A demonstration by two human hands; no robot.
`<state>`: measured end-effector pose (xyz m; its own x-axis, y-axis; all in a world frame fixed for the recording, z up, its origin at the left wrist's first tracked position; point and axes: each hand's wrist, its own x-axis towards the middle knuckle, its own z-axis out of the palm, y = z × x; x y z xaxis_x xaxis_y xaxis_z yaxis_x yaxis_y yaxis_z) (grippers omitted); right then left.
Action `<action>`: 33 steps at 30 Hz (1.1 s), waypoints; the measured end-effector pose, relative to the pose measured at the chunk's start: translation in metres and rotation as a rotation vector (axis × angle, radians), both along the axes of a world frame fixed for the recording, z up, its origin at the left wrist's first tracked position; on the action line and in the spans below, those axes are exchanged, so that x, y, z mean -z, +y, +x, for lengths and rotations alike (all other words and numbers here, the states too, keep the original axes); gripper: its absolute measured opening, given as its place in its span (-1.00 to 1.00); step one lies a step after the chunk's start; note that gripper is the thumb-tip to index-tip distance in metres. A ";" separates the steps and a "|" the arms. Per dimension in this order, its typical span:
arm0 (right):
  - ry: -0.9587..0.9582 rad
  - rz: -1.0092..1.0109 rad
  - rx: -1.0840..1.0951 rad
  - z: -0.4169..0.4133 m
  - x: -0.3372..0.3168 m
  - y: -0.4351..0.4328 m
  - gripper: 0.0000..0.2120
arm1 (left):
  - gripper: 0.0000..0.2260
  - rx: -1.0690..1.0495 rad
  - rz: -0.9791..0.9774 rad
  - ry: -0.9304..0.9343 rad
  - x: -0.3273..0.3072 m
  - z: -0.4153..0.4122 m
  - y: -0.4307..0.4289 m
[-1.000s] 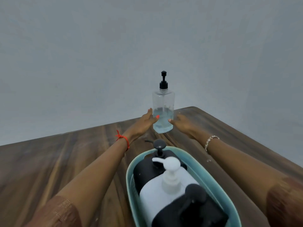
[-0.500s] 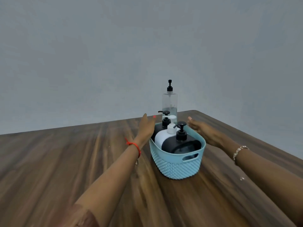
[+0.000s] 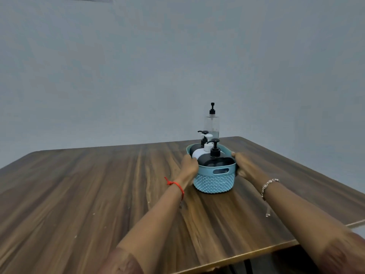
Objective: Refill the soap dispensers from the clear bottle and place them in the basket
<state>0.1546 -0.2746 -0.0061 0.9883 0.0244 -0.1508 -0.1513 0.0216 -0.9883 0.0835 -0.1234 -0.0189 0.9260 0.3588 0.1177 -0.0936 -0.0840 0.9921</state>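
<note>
A light blue woven basket (image 3: 214, 181) stands on the wooden table (image 3: 98, 194), right of centre. Inside it stand three soap dispensers: a black one (image 3: 215, 161) nearest me, a white one (image 3: 199, 152) behind it, and another black one, mostly hidden, with its pump (image 3: 203, 135) showing. My left hand (image 3: 189, 165) grips the basket's left side and my right hand (image 3: 245, 165) grips its right side. The clear bottle (image 3: 212, 125) with a black pump stands behind the basket near the table's far edge, with a little liquid at its bottom.
A plain grey wall rises right behind the table. The table's right edge (image 3: 320, 177) and near edge (image 3: 246, 256) are close to my right arm. Bare wood stretches to the left of the basket.
My hands have left the clear bottle, drawn back and closed on the two sides of the basket. The view has pulled away, so basket and bottle look farther off.
</note>
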 end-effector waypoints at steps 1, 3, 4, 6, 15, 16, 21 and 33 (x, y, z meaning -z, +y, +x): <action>-0.004 0.008 -0.005 -0.004 0.001 0.006 -0.74 | -0.69 -0.014 0.044 0.011 0.000 -0.002 0.007; -0.012 0.038 -0.022 -0.014 0.002 0.020 -0.73 | -0.70 -0.012 0.133 -0.011 -0.002 -0.012 0.024; -0.020 0.054 -0.024 -0.017 0.002 0.028 -0.74 | -0.71 -0.010 0.163 -0.019 -0.003 -0.018 0.033; -0.047 0.057 -0.016 -0.026 0.002 0.047 -0.80 | -0.72 -0.028 0.201 -0.012 -0.002 -0.029 0.054; -0.199 -0.068 -0.013 -0.081 0.008 0.145 -0.82 | -0.62 -0.138 0.234 -0.055 -0.006 -0.099 0.140; -0.204 -0.091 -0.015 -0.085 0.010 0.153 -0.79 | -0.62 -0.160 0.228 -0.054 -0.004 -0.105 0.146; -0.272 -0.195 0.003 -0.103 0.013 0.174 -0.80 | -0.62 -0.178 0.156 -0.042 0.005 -0.124 0.161; -0.304 -0.225 -0.070 -0.118 0.013 0.168 -0.76 | -0.70 -0.087 0.309 -0.006 0.000 -0.143 0.154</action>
<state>0.0368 -0.1063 -0.0189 0.9858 0.0928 0.1396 0.1559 -0.2008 -0.9672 -0.0600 0.0311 -0.0189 0.8924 0.3828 0.2390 -0.0788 -0.3892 0.9178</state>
